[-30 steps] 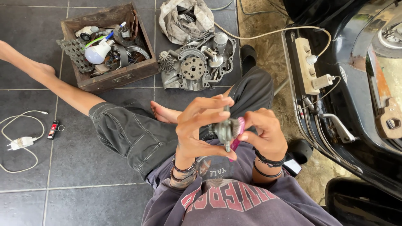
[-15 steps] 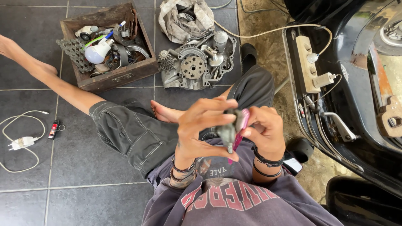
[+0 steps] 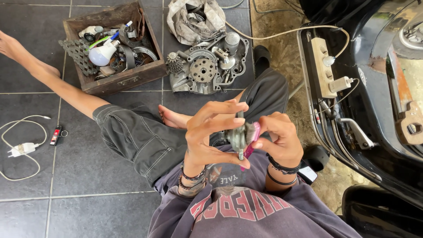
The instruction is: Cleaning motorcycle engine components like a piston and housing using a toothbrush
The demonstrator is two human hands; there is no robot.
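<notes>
You sit on the tiled floor (image 3: 88, 211) with both hands raised over your lap, and between them you hold a small grey metal part (image 3: 240, 136). Your left hand (image 3: 210, 134) curls around it from the left: the thumb presses under the part's lower end while the other fingers (image 3: 229, 108) arch over its top, so the part sits pinched inside that hand. Your right hand (image 3: 278, 140) is closed on a pink brush (image 3: 252, 139), held just against the right side of the part, its bristles touching the metal. Beyond your knees lies an engine cover (image 3: 205, 68) with gears on it, with a crumpled rag (image 3: 194, 17) behind it and a wooden box (image 3: 110, 46) of odd pieces to its left. A white charger (image 3: 20, 149) lies well apart on the left.
</notes>
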